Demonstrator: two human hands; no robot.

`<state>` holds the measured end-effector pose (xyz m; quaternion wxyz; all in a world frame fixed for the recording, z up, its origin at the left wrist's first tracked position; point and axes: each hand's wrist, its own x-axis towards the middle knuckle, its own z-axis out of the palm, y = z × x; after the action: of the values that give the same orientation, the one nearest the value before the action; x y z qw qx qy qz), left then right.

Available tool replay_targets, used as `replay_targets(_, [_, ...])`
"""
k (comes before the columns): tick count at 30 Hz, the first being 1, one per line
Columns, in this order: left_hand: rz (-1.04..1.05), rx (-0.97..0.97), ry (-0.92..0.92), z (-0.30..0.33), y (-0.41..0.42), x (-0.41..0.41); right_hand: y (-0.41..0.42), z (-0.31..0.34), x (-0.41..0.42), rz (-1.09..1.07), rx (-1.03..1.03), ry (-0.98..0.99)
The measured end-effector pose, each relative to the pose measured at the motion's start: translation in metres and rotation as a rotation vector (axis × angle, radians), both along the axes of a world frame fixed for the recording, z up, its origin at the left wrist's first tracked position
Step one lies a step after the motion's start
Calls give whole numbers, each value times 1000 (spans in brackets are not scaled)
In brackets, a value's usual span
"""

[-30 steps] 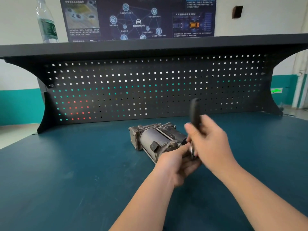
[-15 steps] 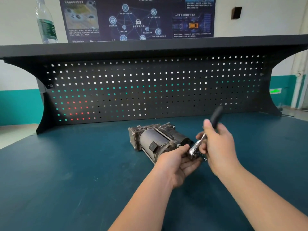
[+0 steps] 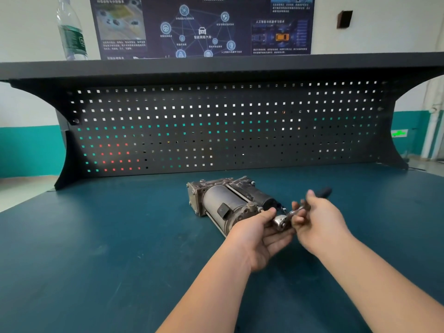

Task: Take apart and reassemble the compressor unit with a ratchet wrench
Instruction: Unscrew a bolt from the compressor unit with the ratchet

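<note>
Here, ratchet wrench (image 3: 288,216) in right grip (image 3: 319,217).

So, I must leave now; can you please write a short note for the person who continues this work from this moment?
Left hand: grips the near end of the compressor unit, steadying it beside the ratchet head.
Right hand: holds the ratchet wrench by its handle; the black grip sticks out behind the fingers, and the head sits at the unit's near end.
The unit lies on its side on the blue-green bench top.
Done: no loosened parts are visible; the unit looks whole.
Left: finish undoing the fastenings, take it apart, then reassemble.
</note>
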<state>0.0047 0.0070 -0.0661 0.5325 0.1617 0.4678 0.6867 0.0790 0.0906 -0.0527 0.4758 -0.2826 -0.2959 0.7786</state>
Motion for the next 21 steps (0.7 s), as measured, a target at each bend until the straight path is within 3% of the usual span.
replay_targets(4, [25, 12, 2, 2, -1, 1, -22, 6, 3, -232, 1054, -418])
replay_targets(6, [37, 16, 7, 1, -2, 0, -31, 1, 2, -252, 1376, -580])
replay_targets(7, [46, 19, 5, 0, -1, -1, -34, -2, 0, -261, 1415, -602])
replay_targets(9, [58, 32, -8, -1, -1, -2, -35, -1, -3, -258, 1275, -538])
replay_targets(11, [59, 44, -31, 0, 1, -1, -25, 3, -2, -220, 895, -362])
replay_targets(14, [48, 45, -45, 1, 2, 0, -6, 5, 1, -48, 137, -47])
replay_targets(16, [44, 38, -45, 0, 3, 2, -2, 1, 0, -21, -50, 28])
replay_targets(18, [52, 35, -53, 0, 3, 2, -5, -1, -2, -85, 188, -54])
replay_targets(21, [35, 32, -49, 0, 2, 0, -20, 2, 2, -284, 1089, -457])
